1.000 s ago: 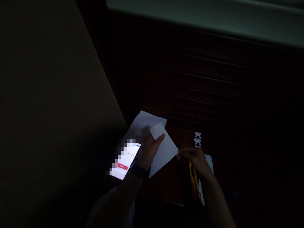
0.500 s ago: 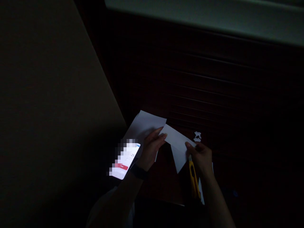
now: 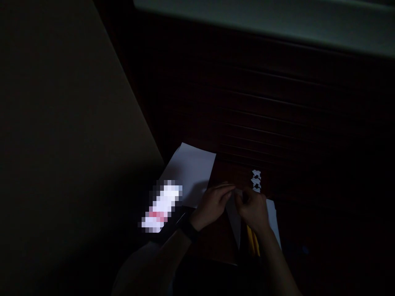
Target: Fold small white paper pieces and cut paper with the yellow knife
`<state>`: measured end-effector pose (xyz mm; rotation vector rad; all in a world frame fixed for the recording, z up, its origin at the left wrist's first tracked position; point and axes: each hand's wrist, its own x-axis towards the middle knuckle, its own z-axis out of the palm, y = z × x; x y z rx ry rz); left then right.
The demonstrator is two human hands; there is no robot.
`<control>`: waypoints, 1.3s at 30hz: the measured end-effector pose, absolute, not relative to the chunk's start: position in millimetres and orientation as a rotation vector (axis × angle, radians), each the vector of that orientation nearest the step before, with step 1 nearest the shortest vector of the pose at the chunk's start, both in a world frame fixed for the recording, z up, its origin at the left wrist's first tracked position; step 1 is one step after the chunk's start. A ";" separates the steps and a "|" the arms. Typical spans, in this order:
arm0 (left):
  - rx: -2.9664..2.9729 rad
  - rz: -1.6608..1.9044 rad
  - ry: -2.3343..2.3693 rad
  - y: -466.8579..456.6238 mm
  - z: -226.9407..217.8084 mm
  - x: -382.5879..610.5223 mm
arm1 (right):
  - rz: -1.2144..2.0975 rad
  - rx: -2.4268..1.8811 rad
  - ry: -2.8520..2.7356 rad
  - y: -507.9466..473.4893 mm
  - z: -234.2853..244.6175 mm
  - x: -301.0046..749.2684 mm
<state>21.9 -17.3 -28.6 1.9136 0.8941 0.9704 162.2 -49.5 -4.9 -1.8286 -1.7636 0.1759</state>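
Note:
My left hand (image 3: 214,204), with a dark band on its wrist, has its fingers pressed together at the edge of a piece of white paper (image 3: 233,222). Close beside it, my right hand (image 3: 253,209) pinches the same paper with bent fingers. Only a narrow part of the paper shows between the hands and below them. Under my right wrist lies a yellow utility knife (image 3: 253,242), its upper end covered by the hand. Small folded white paper pieces (image 3: 256,180) sit in a row just beyond my right hand.
White sheets (image 3: 194,168) lie to the left, behind a lit phone (image 3: 162,209) whose screen is blurred out. More white paper (image 3: 273,218) rests right of my right wrist. A dark slatted panel (image 3: 262,111) rises behind the dark table (image 3: 212,246), and a pale wall (image 3: 61,102) stands left.
Both hands have come together; my left hand moved right and down, off the white sheets. The paper strip stretched between them is now mostly hidden. More folded pieces and right-hand paper show.

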 end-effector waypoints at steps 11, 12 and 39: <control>1.759 0.802 0.838 -9.1 -12.9 3.0 | 0.865 -1.652 -1.568 -49.0 -0.9 187.7; 1.743 0.780 0.821 -8.1 -11.6 1.0 | 0.933 -1.640 -1.547 -49.2 0.5 190.1; 1.690 0.832 0.911 -5.3 6.2 -19.9 | 0.799 -1.625 -0.888 -51.3 2.3 213.1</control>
